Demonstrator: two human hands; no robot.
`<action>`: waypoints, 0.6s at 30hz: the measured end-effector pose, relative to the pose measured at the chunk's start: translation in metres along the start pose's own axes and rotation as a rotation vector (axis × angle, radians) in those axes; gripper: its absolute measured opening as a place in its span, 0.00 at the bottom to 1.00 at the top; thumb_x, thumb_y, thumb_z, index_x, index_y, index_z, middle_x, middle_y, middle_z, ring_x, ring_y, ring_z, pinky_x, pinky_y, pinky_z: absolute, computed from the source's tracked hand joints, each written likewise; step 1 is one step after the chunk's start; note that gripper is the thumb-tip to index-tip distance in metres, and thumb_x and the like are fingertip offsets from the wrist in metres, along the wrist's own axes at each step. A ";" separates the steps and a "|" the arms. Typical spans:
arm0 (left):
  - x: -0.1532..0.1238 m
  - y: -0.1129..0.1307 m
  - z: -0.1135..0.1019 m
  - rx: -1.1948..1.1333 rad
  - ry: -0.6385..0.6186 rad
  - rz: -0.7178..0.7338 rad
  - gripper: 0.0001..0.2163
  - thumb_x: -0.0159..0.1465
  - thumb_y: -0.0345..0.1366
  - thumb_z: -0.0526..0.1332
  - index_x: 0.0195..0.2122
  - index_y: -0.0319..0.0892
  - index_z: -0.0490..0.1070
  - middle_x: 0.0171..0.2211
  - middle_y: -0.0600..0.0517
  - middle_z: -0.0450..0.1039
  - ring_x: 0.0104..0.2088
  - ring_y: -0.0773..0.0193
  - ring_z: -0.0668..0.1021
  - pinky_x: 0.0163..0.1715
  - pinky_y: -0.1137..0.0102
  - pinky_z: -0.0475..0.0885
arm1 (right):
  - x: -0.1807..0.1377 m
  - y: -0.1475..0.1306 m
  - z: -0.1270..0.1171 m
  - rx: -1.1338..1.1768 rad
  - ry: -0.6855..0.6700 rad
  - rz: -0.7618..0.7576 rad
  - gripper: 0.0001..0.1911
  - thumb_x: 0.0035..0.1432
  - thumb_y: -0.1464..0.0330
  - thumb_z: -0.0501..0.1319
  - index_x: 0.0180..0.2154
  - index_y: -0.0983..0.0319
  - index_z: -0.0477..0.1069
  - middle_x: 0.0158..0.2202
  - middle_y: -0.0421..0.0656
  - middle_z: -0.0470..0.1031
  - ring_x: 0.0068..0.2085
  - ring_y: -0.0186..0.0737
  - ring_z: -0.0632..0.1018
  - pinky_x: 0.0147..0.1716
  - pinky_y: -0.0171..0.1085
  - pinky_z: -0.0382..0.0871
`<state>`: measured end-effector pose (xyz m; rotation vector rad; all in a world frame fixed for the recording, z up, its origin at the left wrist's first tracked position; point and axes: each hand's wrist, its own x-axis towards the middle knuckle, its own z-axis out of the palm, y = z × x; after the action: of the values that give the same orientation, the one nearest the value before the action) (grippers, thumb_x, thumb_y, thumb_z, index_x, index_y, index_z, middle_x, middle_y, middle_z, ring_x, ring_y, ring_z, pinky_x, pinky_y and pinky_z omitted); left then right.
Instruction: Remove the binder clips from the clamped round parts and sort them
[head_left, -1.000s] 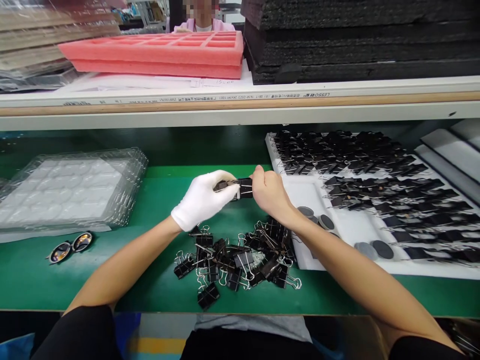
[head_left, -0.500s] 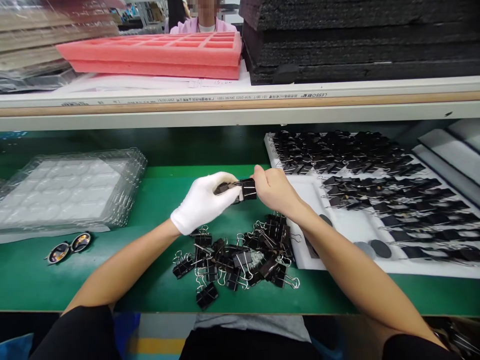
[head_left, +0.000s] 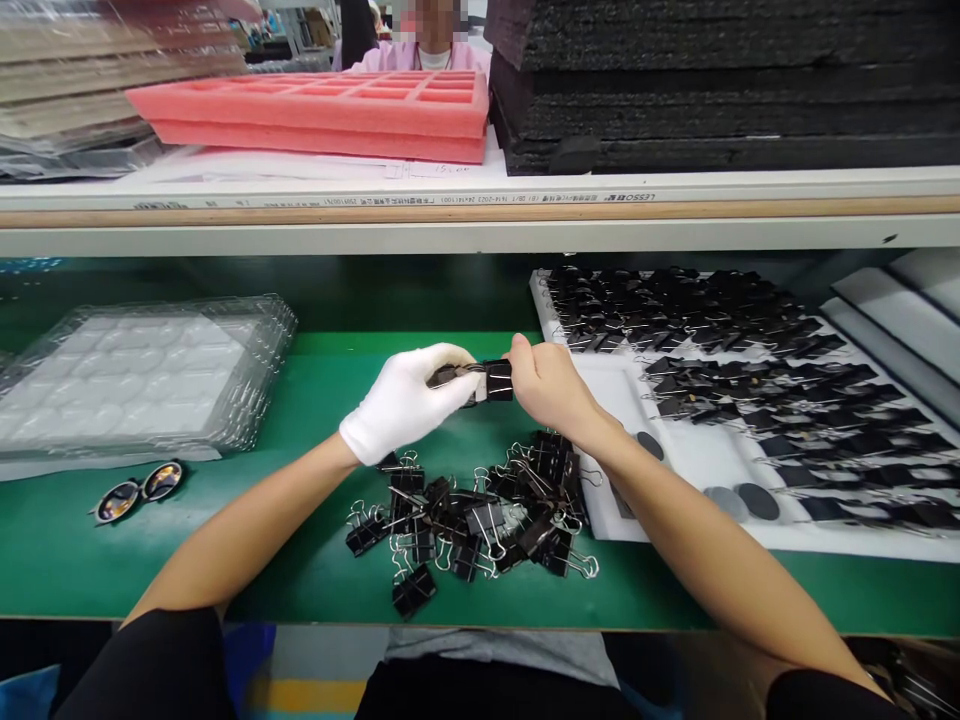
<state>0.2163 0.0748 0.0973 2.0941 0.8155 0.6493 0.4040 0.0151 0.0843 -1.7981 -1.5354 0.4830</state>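
My left hand, in a white glove, is closed around a small dark part, mostly hidden by the fingers. A black binder clip sits at the right end of that part, beside a bit of white at the thumb tip. My bare right hand is closed on the clip from the right, its thumb on top; the clip's handles are hidden in the fingers. Below both hands, a loose heap of black binder clips with silver wire handles lies on the green table.
On the right, white trays bear rows of clipped pieces and dark discs. Clear plastic trays are stacked left, near a pair of round mirrored lenses. Overhead, a shelf holds pink foam and black foam; a person sits beyond.
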 end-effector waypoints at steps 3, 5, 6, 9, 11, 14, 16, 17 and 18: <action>-0.002 -0.002 0.005 0.000 0.044 0.003 0.08 0.65 0.39 0.63 0.39 0.43 0.79 0.33 0.53 0.83 0.33 0.63 0.81 0.34 0.70 0.74 | -0.001 0.003 0.003 0.009 0.033 0.006 0.30 0.75 0.62 0.44 0.17 0.55 0.49 0.16 0.39 0.54 0.21 0.37 0.59 0.30 0.43 0.50; -0.002 -0.005 0.008 0.013 0.080 0.035 0.08 0.66 0.39 0.63 0.40 0.43 0.79 0.34 0.53 0.83 0.33 0.64 0.81 0.35 0.70 0.75 | -0.001 0.006 0.003 0.057 0.048 0.020 0.32 0.76 0.56 0.43 0.17 0.55 0.51 0.16 0.40 0.57 0.22 0.37 0.61 0.29 0.42 0.53; -0.001 -0.007 0.008 0.042 0.101 0.080 0.08 0.66 0.39 0.63 0.41 0.43 0.79 0.35 0.53 0.84 0.33 0.64 0.82 0.36 0.70 0.75 | -0.001 0.007 0.002 0.109 0.037 0.035 0.34 0.76 0.51 0.42 0.17 0.56 0.53 0.16 0.41 0.59 0.21 0.37 0.63 0.28 0.41 0.54; 0.004 -0.014 0.004 0.298 0.156 0.365 0.09 0.70 0.41 0.62 0.43 0.43 0.79 0.36 0.52 0.84 0.35 0.63 0.83 0.38 0.68 0.75 | 0.001 0.011 -0.007 0.386 -0.139 0.162 0.39 0.70 0.36 0.43 0.24 0.58 0.67 0.18 0.42 0.69 0.21 0.38 0.71 0.23 0.38 0.62; 0.009 -0.019 -0.003 0.527 0.144 0.580 0.09 0.72 0.41 0.60 0.42 0.44 0.79 0.37 0.50 0.84 0.39 0.60 0.84 0.40 0.66 0.73 | 0.001 0.012 -0.016 0.569 -0.358 0.280 0.36 0.61 0.32 0.56 0.33 0.60 0.73 0.22 0.44 0.76 0.23 0.41 0.78 0.23 0.38 0.69; 0.016 -0.026 -0.017 0.660 0.067 0.728 0.14 0.71 0.49 0.63 0.47 0.44 0.79 0.44 0.45 0.84 0.49 0.52 0.83 0.46 0.60 0.74 | -0.001 0.015 -0.026 0.713 -0.501 0.263 0.32 0.50 0.42 0.75 0.42 0.62 0.76 0.30 0.46 0.82 0.30 0.42 0.83 0.30 0.39 0.78; 0.018 -0.029 -0.024 0.551 0.049 0.685 0.29 0.65 0.61 0.65 0.56 0.43 0.76 0.53 0.39 0.81 0.55 0.45 0.81 0.50 0.56 0.75 | -0.002 0.018 -0.028 0.748 -0.406 0.130 0.30 0.51 0.49 0.78 0.47 0.61 0.77 0.35 0.44 0.83 0.33 0.40 0.83 0.36 0.40 0.81; 0.018 -0.029 -0.026 0.446 0.048 0.623 0.36 0.62 0.66 0.65 0.60 0.41 0.73 0.56 0.36 0.79 0.56 0.43 0.80 0.51 0.54 0.76 | -0.002 0.020 -0.028 0.746 -0.339 0.061 0.28 0.52 0.52 0.78 0.48 0.61 0.77 0.37 0.44 0.83 0.35 0.40 0.83 0.38 0.41 0.81; 0.017 -0.028 -0.027 0.320 0.040 0.535 0.40 0.62 0.68 0.63 0.64 0.40 0.70 0.58 0.35 0.77 0.55 0.44 0.80 0.50 0.54 0.77 | -0.003 0.022 -0.028 0.731 -0.283 -0.001 0.27 0.54 0.54 0.77 0.49 0.60 0.76 0.40 0.44 0.83 0.37 0.41 0.83 0.40 0.42 0.81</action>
<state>0.1998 0.1137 0.0924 2.6314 0.3879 0.8870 0.4376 0.0041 0.0870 -1.1883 -1.2899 1.1645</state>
